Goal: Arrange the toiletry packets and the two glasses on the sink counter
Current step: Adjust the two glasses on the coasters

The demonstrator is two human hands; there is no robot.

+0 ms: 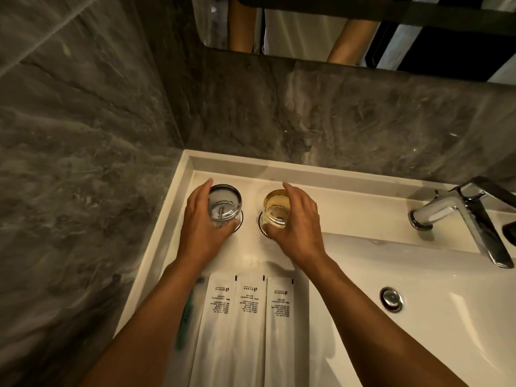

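Two glasses stand side by side at the back of the white sink counter (173,219), each on a dark scalloped coaster. My left hand (203,224) wraps around the grey-tinted glass (224,203). My right hand (296,222) grips the amber glass (275,206) from its right side. Nearer to me, three long white toiletry packets (245,325) with small printed text lie flat, edge to edge, between my forearms. A green-handled item in a clear wrapper (185,317) lies left of them, partly under my left forearm.
A chrome faucet (458,216) stands at the right, over the white basin with its round chrome drain (391,298). Grey marble walls close in the counter at the left and back. A mirror (307,26) hangs above and reflects a person's arms.
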